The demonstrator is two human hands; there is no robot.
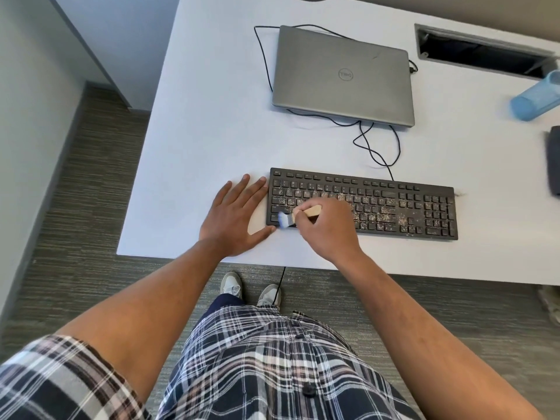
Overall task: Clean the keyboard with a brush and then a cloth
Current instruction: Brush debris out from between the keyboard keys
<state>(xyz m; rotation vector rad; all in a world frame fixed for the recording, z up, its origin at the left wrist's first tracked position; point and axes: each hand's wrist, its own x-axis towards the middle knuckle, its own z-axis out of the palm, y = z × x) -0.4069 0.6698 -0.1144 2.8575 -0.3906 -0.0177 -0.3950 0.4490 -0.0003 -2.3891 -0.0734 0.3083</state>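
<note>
While L hand [233,218] lies flat beside keyboard [394,204], R hand [325,228] grips brush [298,216] on keys.

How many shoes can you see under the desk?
2. The left shoe and the right shoe stand side by side on the carpet, just below the desk edge. The shirt hides part of the right one.
</note>
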